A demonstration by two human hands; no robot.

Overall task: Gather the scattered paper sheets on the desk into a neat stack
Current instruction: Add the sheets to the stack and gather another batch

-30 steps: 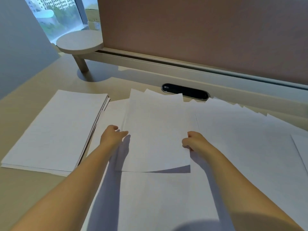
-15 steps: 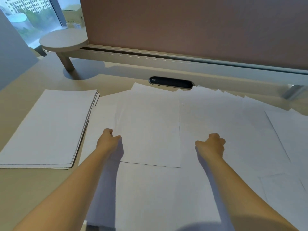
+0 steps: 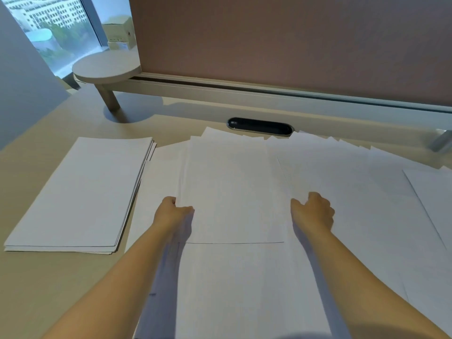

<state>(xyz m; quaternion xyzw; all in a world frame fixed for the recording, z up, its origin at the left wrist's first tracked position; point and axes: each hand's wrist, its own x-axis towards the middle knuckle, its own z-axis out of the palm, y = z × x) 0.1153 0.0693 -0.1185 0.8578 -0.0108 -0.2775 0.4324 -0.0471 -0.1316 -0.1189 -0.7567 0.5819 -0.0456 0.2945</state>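
— What is happening at the desk [image 3: 61,285] right now?

— A person is working through loose white sheets. The left hand [image 3: 172,212] is pinching the left edge of the top sheet [image 3: 232,192], thumb on the paper, fingers tucked underneath. The right hand [image 3: 314,212] is resting on the spread of scattered sheets [image 3: 354,192] just right of that sheet's right edge; its fingers are loosely curled, and I cannot tell whether they are gripping anything.

— Where is the sheet lying relative to those hands?

— It is lying flat between them, its long axis running away from the person, near edge just behind the wrists.

— And the pile it is meant for?

— The gathered stack [image 3: 80,192] is sitting to the left of the left hand, near but not touching, its long axis tilting slightly from the sheet's. The left hand is nearer to it.

— So the next move?

— Probably carrying the sheet leftward across that gap and turning it a little to match. More sheets are fanning out beyond the right hand, so plenty appears to be waiting.
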